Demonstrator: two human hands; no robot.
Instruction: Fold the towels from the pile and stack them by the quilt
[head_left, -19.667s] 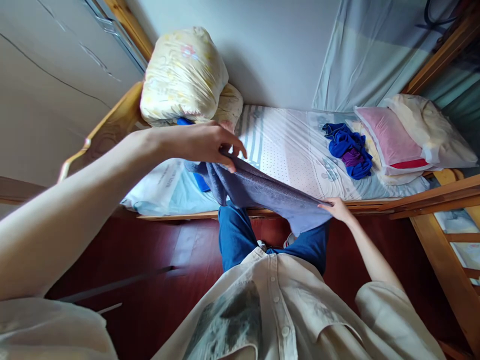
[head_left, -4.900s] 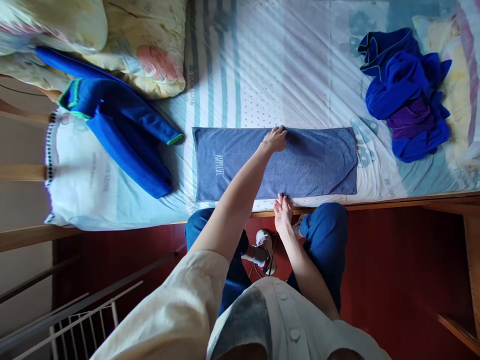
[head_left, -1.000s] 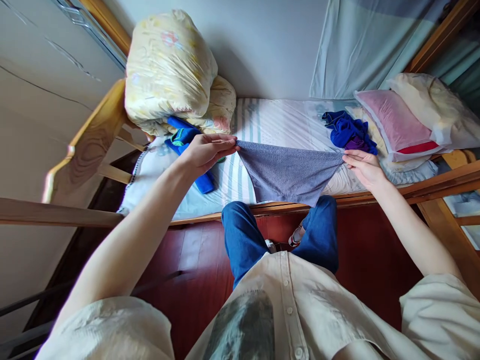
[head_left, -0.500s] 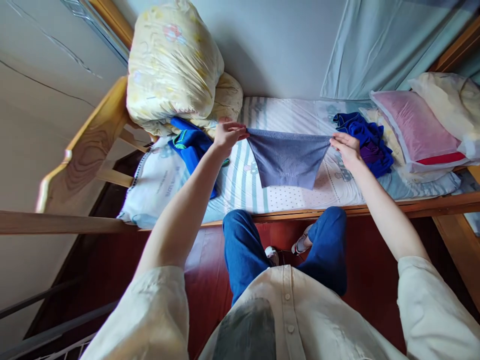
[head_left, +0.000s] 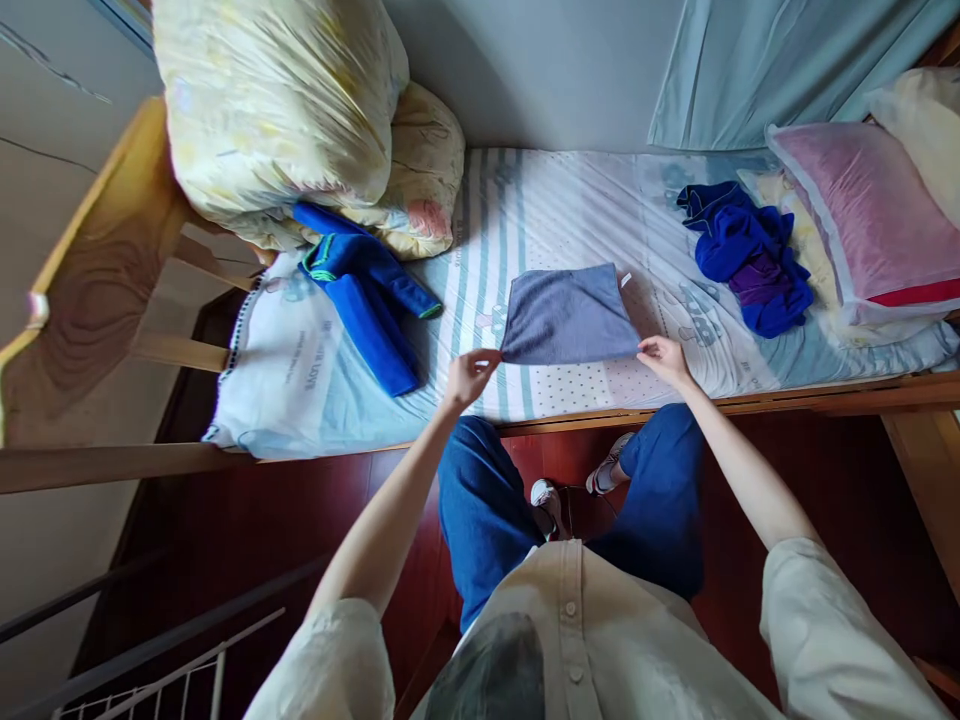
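Observation:
A small grey-purple towel [head_left: 568,318] lies spread over the patterned bed sheet, its near edge drawn straight between my hands. A white tag shows at its far right corner. My left hand [head_left: 472,377] pinches the near left corner between thumb and fingers. At the near right corner, my right hand [head_left: 664,360] has the same kind of pinch. To the left of the towel is a blue garment with green trim [head_left: 367,295], apparently folded. Off to the right sits a crumpled pile of blue and purple clothes [head_left: 750,255].
Bulky yellow bedding [head_left: 285,100] is heaped at the left end of the bed, beside a wooden headboard [head_left: 97,250]. A pink pillow [head_left: 877,210] rests at the right end. The wooden bed rail [head_left: 840,393] runs just beyond my knees. A curtain [head_left: 735,80] hangs behind.
My hands have come down and closer to me, keeping the same two corners. The towel, which hung below them before, now extends away from me across the bed.

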